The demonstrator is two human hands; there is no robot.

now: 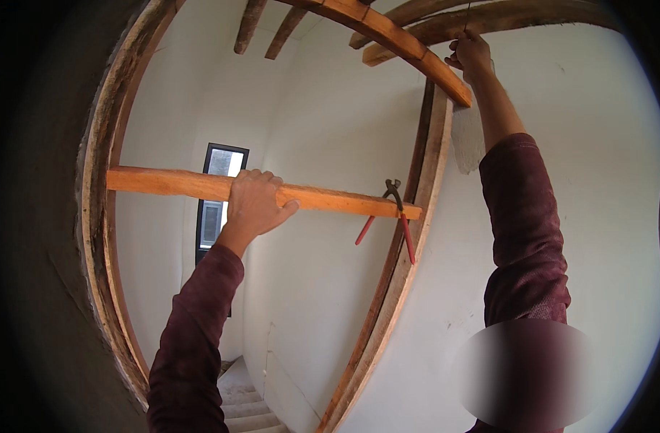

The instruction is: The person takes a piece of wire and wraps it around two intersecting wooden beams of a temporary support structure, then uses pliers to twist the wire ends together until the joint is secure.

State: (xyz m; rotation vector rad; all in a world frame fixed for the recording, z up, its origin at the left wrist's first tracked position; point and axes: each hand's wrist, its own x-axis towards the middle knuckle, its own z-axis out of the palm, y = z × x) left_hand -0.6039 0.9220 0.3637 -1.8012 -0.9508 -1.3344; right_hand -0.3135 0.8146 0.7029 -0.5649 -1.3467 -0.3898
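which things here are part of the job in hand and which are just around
Part of the job, it seems:
- wooden crossbar, under the left hand
- thin strand, apparently pinched by the right hand
- red-handled pincers, straddling the crossbar

Just around:
- window
- stairs

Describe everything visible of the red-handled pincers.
The pincers have a dark, metal-looking head and two slim red handles, spread wide. They straddle the wooden crossbar near its right end: head above, handles pointing down, one crossing its front, the other apparently behind. The jaw gap is too small to judge. The left hand and right hand are both off them.
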